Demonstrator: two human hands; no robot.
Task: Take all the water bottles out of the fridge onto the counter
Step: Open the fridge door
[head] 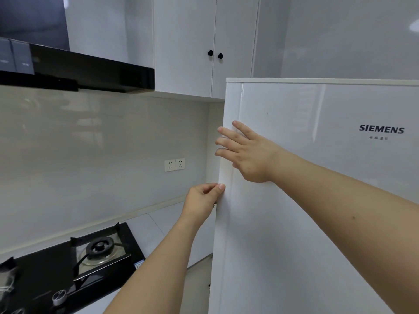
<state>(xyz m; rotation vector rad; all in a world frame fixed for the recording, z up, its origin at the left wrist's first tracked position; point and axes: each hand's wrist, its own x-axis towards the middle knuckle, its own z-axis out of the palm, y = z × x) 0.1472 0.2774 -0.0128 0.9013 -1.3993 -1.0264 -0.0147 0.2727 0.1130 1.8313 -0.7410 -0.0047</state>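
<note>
The step in hand looks like opening the fridge (317,177), the very start of the task: its white door is closed or barely cracked, and no water bottles show anywhere, so they are presumably inside, out of sight. The left hand (203,198), at about 6 o'clock from the right hand, pinches the door's left edge, thumb on the front face and fingers curled round behind it. The right hand (247,152) lies flat on the door front near that same edge, fingers straight and spread with the tips reaching over the rim, grasping nothing. Judging from this, the next move calls for a pull on that edge so the door swings toward the person, with the right hand either helping to peel it away or freeing itself to reach in; only then can the bottles be found and counted. The surface (158,223), a pale counter, runs off at 9 o'clock from the fridge and touches its side; a black gas hob (74,261) sits in it at about 8 o'clock from the hands. Behind is a glossy grey backsplash with twin wall sockets (174,165), a black extractor hood (90,71) at 10 o'clock, and white wall cupboards (192,41) with round black knobs at 12 o'clock.
</note>
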